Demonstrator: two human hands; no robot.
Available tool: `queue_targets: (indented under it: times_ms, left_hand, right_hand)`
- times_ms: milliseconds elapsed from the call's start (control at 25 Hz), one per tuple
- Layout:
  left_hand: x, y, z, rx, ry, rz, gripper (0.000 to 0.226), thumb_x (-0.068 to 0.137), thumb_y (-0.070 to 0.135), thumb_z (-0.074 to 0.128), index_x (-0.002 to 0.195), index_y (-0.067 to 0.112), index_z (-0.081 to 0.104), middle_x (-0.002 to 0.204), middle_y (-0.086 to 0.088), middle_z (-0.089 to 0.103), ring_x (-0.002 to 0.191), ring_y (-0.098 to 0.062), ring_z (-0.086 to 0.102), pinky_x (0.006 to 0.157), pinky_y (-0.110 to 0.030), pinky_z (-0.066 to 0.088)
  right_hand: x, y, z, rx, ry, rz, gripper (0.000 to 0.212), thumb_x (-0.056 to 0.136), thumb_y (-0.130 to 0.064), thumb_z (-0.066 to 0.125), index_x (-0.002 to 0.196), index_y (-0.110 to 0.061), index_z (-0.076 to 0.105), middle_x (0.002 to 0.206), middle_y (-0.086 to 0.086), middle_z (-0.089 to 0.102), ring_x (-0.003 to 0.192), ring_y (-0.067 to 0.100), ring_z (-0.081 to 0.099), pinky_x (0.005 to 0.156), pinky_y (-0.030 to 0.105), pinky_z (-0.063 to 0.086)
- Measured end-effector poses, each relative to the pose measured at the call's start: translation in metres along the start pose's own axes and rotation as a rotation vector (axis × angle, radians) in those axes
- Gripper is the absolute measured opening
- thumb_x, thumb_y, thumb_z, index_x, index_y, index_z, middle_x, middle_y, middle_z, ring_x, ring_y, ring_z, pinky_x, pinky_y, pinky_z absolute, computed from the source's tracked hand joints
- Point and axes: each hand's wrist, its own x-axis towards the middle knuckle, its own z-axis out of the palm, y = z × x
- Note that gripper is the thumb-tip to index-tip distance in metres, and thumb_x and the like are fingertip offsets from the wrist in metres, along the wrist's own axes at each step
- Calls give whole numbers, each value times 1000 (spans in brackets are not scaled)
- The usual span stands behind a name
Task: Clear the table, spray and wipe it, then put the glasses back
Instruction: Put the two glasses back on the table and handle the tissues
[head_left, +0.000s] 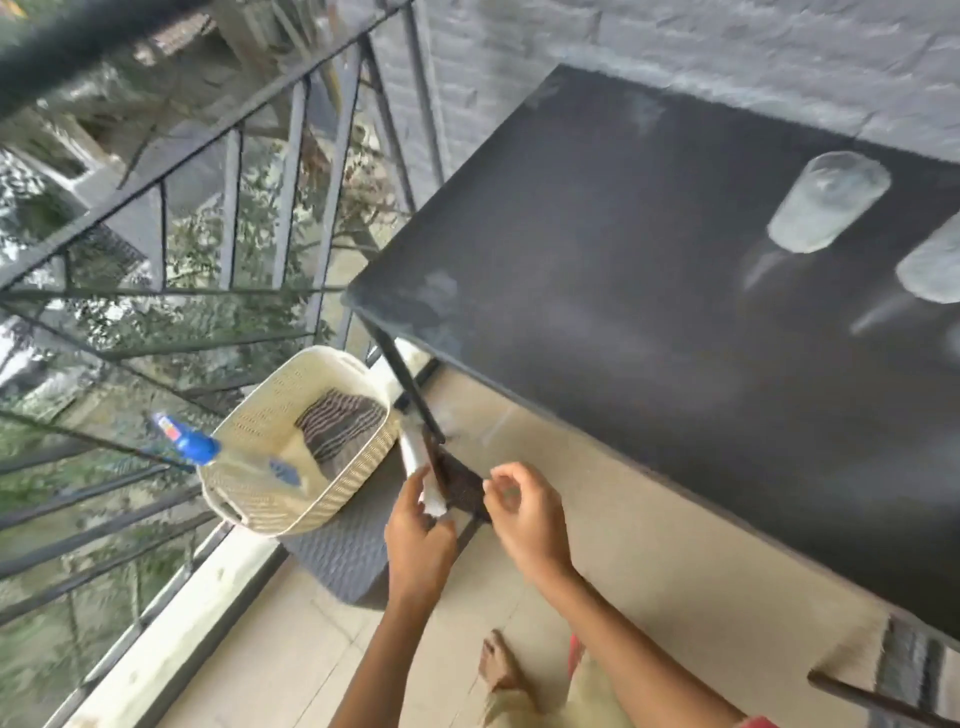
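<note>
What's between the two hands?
A dark and white cloth, stretched from the left hand to the right hand; the head view shows it.

place: home balcony
evidence: metal railing (228, 208) with trees beyond, painted brick wall (675, 47), tiled floor (291, 649), dark desk (623, 312)

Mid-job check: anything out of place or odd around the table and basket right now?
The spray bottle lies tilted across the basket rim, its blue head hanging outside; it might slip off. Pale smears show on the table.
</note>
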Motion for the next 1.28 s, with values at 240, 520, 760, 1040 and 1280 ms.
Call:
queue_targets:
  times_ms: [240, 520, 760, 1040, 1280]
  left_hand:
    - [64, -122, -29, 88, -19, -210, 57, 89, 2, 50, 143, 15, 37, 148, -5, 40, 135, -23, 39, 110, -34, 33]
    - [130, -193, -16, -222, -191, -389, 80, 86, 71, 27, 148, 20, 29, 155, 5, 28, 143, -15, 27, 118, -36, 21]
    - [136, -179, 3, -322, -349, -332, 65, 94, 60, 6, 145, 30, 34, 143, 14, 41, 132, -4, 38, 102, -18, 28]
    - [93, -104, -26, -355, -363, -230, 75, 83, 70, 17, 144, 32, 36, 142, 17, 44, 124, 5, 44, 101, -17, 34]
    - [48, 10, -58, -347, -360, 55, 79, 82, 79, 27, 138, 28, 48, 137, 13, 54, 121, 5, 52, 94, -10, 41]
  right_hand:
    - [6, 42, 123, -234, -253, 261, 71, 79, -41, 70, 134, -6, 44, 131, 12, 54, 119, 27, 50, 92, 30, 40]
    - [31, 102, 197, -295, -113, 403, 86, 75, -37, 74, 142, -5, 30, 137, 16, 48, 123, 30, 48, 93, 38, 44]
    - [32, 106, 195, -245, -23, 333, 43, 72, -28, 77, 106, -5, 64, 91, 16, 70, 81, 30, 66, 60, 26, 45]
    - [28, 36, 133, -229, -50, 233, 39, 68, -36, 77, 97, -12, 68, 83, 7, 72, 72, 21, 66, 57, 26, 49]
    - [34, -72, 50, -166, 35, 31, 36, 67, -40, 76, 95, -18, 68, 79, 4, 72, 67, 21, 65, 58, 34, 53]
